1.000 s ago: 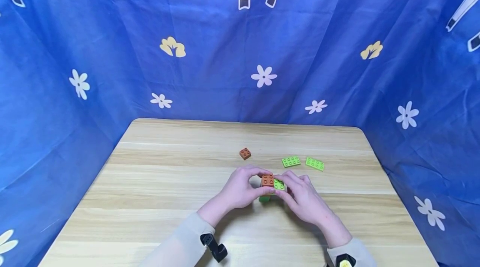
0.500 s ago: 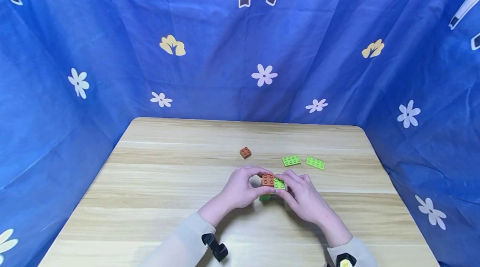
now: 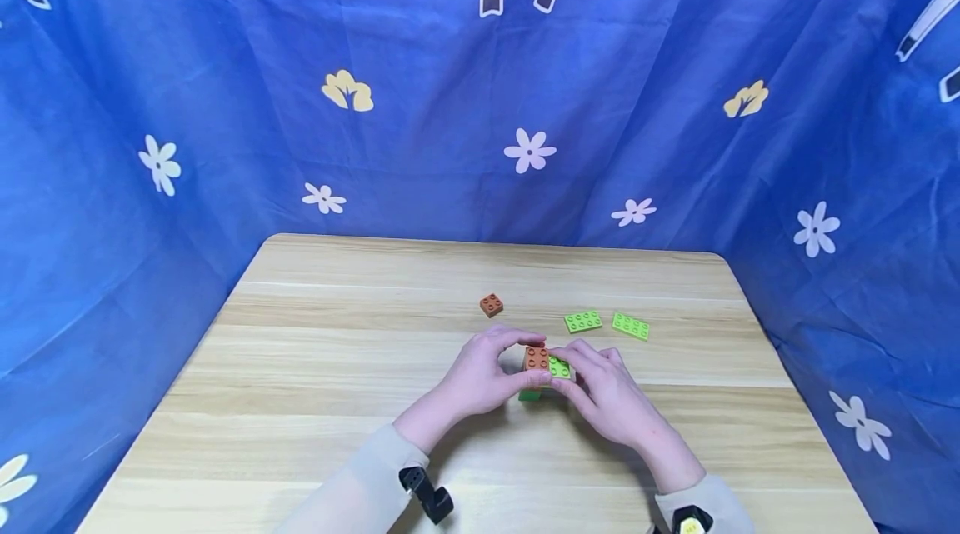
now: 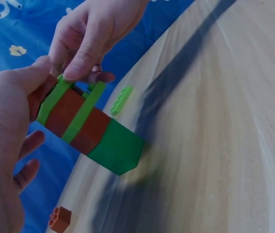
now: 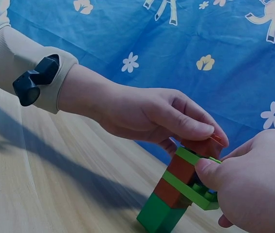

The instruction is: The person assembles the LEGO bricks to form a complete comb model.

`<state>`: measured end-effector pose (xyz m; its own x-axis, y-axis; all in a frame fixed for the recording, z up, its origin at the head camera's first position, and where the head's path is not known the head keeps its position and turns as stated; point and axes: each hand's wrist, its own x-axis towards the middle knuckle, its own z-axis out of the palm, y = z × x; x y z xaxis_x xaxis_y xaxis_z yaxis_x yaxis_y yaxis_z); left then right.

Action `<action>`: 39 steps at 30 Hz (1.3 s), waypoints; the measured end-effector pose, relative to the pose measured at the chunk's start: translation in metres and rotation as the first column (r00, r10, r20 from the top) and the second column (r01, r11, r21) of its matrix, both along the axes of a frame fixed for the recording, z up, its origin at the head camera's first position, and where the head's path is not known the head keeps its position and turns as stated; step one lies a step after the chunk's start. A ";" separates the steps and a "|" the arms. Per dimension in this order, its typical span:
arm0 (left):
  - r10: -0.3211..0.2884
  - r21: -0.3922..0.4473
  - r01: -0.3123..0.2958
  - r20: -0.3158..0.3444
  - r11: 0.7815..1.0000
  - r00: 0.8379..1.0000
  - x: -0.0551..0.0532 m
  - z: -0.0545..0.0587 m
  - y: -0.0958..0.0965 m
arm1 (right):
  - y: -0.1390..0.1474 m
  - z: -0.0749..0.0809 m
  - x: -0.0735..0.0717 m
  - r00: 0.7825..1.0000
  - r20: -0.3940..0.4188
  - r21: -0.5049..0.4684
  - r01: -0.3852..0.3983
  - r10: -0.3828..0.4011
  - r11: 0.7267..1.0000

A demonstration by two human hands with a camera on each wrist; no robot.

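A tower of toy building bricks stands on the table between both hands. Its base is a dark green brick (image 4: pixel 118 148), with a brown brick (image 4: pixel 91 131), a light green plate (image 4: pixel 83 112), another brown brick (image 4: pixel 64 110) and an upper light green plate (image 3: pixel 559 367) stacked above. The top brown brick (image 3: pixel 537 357) covers the left part of that upper plate. My left hand (image 3: pixel 483 376) holds this top brick between thumb and fingers. From the other side, my right hand (image 3: pixel 611 392) pinches the upper plate's right end, thumb in front. The two thumbs nearly meet.
Behind the tower, a loose brown brick (image 3: pixel 491 305) lies to the left. Two light green plates, a nearer-to-centre plate (image 3: pixel 583 321) and a right-hand plate (image 3: pixel 631 326), lie beyond the right hand. A blue printed curtain (image 3: pixel 420 142) encloses the wooden table (image 3: pixel 315 351).
Both hands keep hold of the tower, almost still. The left index finger has lifted slightly at the back of the top brown brick.
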<state>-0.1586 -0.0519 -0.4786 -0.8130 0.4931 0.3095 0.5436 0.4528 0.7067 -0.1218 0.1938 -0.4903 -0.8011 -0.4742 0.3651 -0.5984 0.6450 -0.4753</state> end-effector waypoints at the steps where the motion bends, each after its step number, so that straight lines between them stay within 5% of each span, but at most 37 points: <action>1: 0.000 0.002 0.000 0.004 1.000 1.000 0.000 0.001 0.000 | 0.000 0.000 0.000 1.000 -0.001 0.001 0.001 -0.001 1.000; 20: -0.002 0.134 -0.014 0.122 0.991 0.992 0.001 -0.005 0.001 | -0.002 0.000 0.000 1.000 -0.003 -0.001 -0.007 0.007 1.000; 39: 0.038 0.063 -0.045 0.117 0.997 0.992 0.004 -0.002 0.005 | 0.028 0.011 -0.012 0.999 0.041 -0.032 0.002 -0.001 0.999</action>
<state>-0.1550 -0.0469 -0.4809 -0.8647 0.4399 0.2425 0.4380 0.4240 0.7928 -0.1336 0.2215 -0.4793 -0.8164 -0.4616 0.3470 -0.5770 0.6302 -0.5195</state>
